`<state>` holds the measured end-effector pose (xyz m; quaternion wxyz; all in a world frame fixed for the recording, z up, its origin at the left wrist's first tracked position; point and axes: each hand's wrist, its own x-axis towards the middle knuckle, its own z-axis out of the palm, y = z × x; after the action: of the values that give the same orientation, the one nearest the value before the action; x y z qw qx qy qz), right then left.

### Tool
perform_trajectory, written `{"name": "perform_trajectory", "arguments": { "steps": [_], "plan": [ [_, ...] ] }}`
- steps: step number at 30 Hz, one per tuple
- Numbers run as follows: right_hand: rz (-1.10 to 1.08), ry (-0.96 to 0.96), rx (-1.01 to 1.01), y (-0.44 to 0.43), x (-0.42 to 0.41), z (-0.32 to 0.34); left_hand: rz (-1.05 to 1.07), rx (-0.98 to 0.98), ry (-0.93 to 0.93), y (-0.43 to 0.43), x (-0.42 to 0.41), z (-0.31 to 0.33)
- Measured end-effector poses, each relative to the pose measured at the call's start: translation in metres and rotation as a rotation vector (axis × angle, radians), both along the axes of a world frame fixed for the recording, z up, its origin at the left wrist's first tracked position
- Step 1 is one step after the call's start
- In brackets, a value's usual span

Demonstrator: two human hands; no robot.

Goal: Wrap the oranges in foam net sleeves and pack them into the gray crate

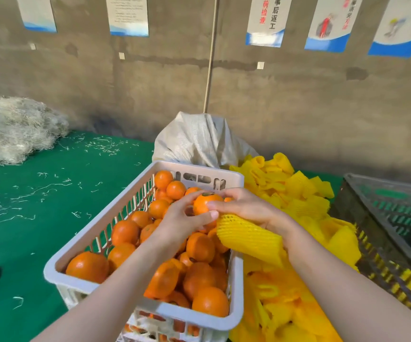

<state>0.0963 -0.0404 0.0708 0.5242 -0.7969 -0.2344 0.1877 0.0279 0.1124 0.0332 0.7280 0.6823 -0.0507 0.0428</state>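
Observation:
Above the white basket (115, 215) full of several loose oranges (200, 246), my left hand (182, 218) holds one orange (205, 202) at the open mouth of a yellow foam net sleeve (248, 236). My right hand (244, 206) grips that sleeve, its fingers also reaching over the orange. The sleeve hangs down to the right of the orange, which sits outside it. The gray crate (372, 228) stands at the right edge, with yellow wrapped pieces showing through its slats.
A pile of yellow foam sleeves (295, 193) lies between the basket and the crate. A white woven sack (199, 141) stands behind the basket. The green table (51, 193) is strewn with white shreds, and a heap of pale fibre (14, 129) lies at far left.

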Motion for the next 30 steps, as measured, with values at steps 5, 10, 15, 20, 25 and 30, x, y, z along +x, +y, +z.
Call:
{"name": "perform_trajectory", "arguments": {
  "steps": [5, 10, 15, 20, 25, 30],
  "plan": [
    [-0.192, 0.075, 0.103, -0.058, -0.034, 0.005, 0.018, -0.179, 0.033, -0.051, -0.014, 0.003],
    [-0.404, -0.159, -0.047, -0.119, -0.065, 0.013, -0.204, -0.422, 0.091, -0.098, -0.023, 0.002],
    [-0.496, -0.101, 0.212, -0.151, -0.098, 0.02, -0.236, -0.527, 0.221, -0.156, -0.032, -0.005],
    [-0.64, -0.145, 0.269, -0.168, -0.112, 0.01, -0.263, -0.465, 0.154, -0.2, -0.048, -0.009],
    [-0.81, -0.377, 0.296, -0.184, -0.113, -0.002, -0.332, -0.595, 0.16, -0.225, -0.056, -0.007],
    [-0.928, -0.523, 0.254, -0.195, -0.109, -0.007, -0.304, -0.307, 0.012, -0.236, -0.06, -0.014]
  ]
}}
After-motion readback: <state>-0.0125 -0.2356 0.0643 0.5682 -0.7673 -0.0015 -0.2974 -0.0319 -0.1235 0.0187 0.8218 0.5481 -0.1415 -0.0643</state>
